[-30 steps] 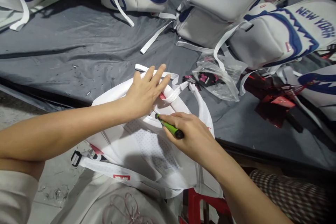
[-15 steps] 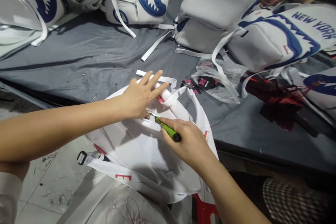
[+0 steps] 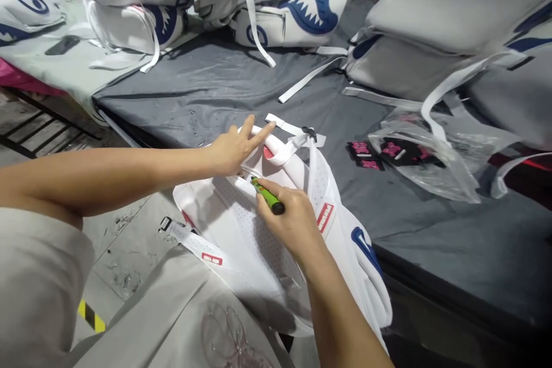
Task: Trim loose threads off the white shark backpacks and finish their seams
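Note:
A white backpack (image 3: 241, 224) lies against my lap and the table edge, its perforated back panel and straps facing up. My left hand (image 3: 235, 149) rests on its upper part with fingers spread, the thumb beside a seam near the top of the panel. In my right hand (image 3: 288, 213) is a green pen-shaped tool (image 3: 268, 195) with a black end, its exact kind unclear. Its front end points at that seam, close to my left thumb. A white shoulder strap (image 3: 321, 190) with a red label runs along the right side.
The table (image 3: 181, 98) has a dark grey cover. White and blue backpacks (image 3: 310, 8) are piled at the back, and large grey-white ones (image 3: 431, 6) stand at the right. A clear plastic bag (image 3: 448, 167) with black and pink tags lies nearby. A phone (image 3: 62, 45) lies at the far left.
The view has swung left, so the table's left part now shows. The tool stays at the seam in my right hand. The backpack has turned slightly, showing a blue patch on its right side.

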A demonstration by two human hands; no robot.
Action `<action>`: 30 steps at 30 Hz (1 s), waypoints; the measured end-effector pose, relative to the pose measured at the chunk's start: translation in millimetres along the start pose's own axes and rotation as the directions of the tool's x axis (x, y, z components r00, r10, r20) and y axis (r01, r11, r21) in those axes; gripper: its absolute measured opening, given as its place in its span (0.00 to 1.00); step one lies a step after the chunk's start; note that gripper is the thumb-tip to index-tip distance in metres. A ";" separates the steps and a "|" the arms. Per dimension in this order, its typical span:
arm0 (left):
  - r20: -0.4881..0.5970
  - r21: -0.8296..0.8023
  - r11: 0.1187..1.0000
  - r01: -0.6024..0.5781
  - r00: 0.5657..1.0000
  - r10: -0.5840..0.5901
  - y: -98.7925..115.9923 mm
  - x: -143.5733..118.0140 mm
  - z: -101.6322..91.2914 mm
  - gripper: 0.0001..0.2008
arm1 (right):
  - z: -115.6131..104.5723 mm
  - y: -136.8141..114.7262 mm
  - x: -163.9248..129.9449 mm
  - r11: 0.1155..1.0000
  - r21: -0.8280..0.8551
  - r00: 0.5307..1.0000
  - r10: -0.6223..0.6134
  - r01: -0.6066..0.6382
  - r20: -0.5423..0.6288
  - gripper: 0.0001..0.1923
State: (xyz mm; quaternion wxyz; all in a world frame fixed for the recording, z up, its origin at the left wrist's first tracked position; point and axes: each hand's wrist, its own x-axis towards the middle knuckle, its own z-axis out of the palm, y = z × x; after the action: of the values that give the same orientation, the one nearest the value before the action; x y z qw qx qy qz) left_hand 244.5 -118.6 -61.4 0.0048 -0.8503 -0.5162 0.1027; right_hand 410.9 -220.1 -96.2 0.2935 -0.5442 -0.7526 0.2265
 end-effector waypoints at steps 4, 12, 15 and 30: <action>0.044 -0.137 0.986 -0.096 0.994 0.103 -14.1 -3.4 -4.2 0.54 | -3.9 2.3 2.0 0.999 0.014 0.999 0.032 -0.032 -0.004 0.18; 0.084 -0.488 0.863 -0.127 0.978 0.191 -42.0 -1.2 1.3 0.56 | -2.3 5.4 5.3 0.999 0.010 0.999 0.032 -0.032 -0.017 0.18; 0.116 -0.551 0.819 -0.161 0.957 0.267 -49.9 2.1 4.2 0.57 | -1.7 3.9 6.6 1.000 -0.009 0.999 0.012 -0.012 -0.039 0.17; 0.086 -0.617 0.780 -0.103 0.977 0.197 -60.7 6.6 19.9 0.54 | 22.6 -6.3 28.2 0.990 0.100 0.991 -0.092 0.101 -0.096 0.15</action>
State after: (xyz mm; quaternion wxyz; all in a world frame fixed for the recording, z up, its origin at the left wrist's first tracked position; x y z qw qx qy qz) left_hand 190.6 -86.4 -75.0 -0.3149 -0.8350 -0.4511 -0.0070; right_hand 384.4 -195.7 -102.9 0.3661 -0.5008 -0.7511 0.2260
